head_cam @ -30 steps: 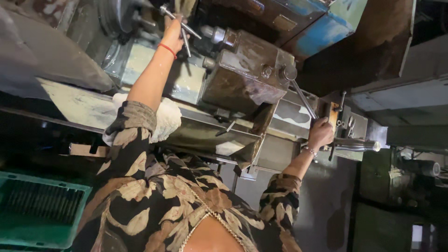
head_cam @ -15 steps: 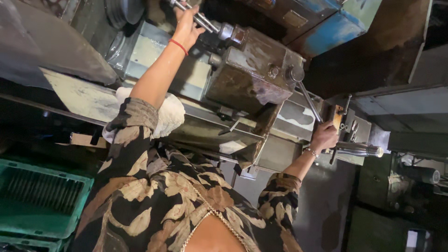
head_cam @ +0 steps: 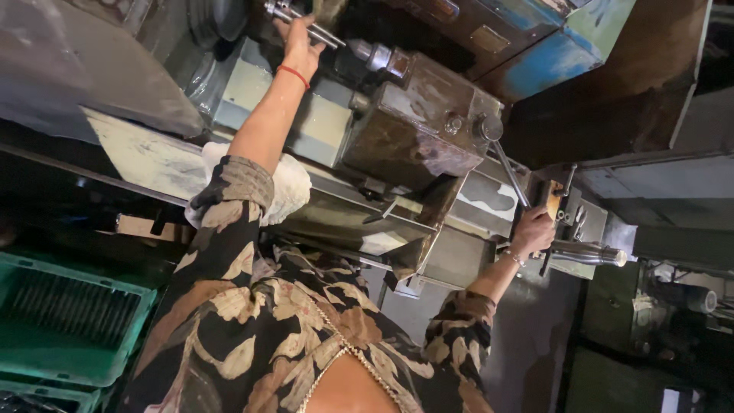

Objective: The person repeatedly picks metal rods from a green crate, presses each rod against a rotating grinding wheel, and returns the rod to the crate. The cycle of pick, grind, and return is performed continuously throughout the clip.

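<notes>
Overhead, your left hand [head_cam: 300,47] grips the steel rod [head_cam: 306,23] at the lathe [head_cam: 413,130]; your right hand [head_cam: 533,231] seems closed around a lever handle [head_cam: 552,200], fingers wrapped.

Down by my side there's a green plastic crate [head_cam: 65,321] with a slotted top, sitting low in the dark. A white rag [head_cam: 287,187] is bunched on the machine bed's pale, grimy ledge [head_cam: 145,157]. Up top there's a blue painted housing [head_cam: 569,38], pretty chipped. Off to the far side a grey cabinet [head_cam: 673,183] sits in shadow.
</notes>
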